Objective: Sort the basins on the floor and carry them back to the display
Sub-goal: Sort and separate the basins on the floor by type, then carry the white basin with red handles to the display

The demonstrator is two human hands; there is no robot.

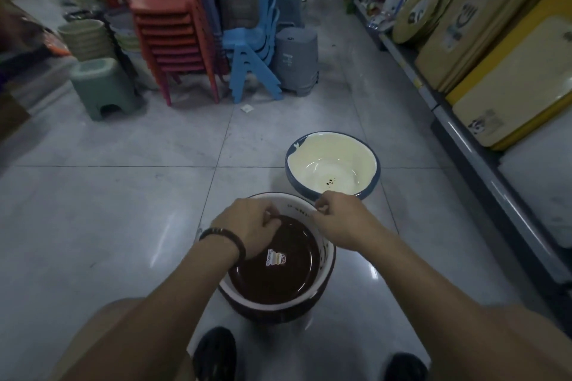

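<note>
Both left hand [247,227] and right hand [339,219] grip the stacked basins [275,283] at their rims.

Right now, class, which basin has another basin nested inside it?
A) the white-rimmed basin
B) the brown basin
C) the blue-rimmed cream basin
A: the white-rimmed basin holds the brown basin inside it, while the blue-rimmed cream basin beyond holds no other basin.

One wide-angle camera on the head looks forward and down, near the tiled floor [108,195].
</note>
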